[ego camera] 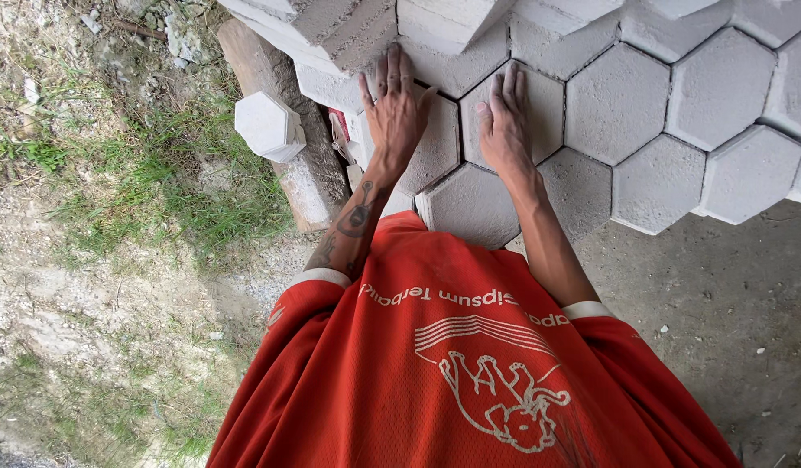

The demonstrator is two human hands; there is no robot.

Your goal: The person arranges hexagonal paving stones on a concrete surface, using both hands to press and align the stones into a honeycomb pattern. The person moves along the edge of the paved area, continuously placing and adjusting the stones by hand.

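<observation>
From the head camera, looking straight down over a red shirt, both arms reach forward to a stack of grey hexagonal concrete blocks that fills the frame from twelve to three o'clock. The left hand lies flat on the face of one block, fingers spread wide and straight, gripping nothing — the palm seems to press the block into its slot, where the six-sided edges lock against the neighbours. The right hand lies just beside it at one o'clock, flat on the next block, fingers together and extended, likewise closed on nothing; it looks to be steadying that piece so the row stays flush. The blocks sit honeycomb-fashion, face outward, so each one bears on those around it. At eleven o'clock a single white hexagonal block rests apart on a wooden plank that leans out from under the stack. Grass and bare dirt lie at nine o'clock — a concrete floor at four.
</observation>
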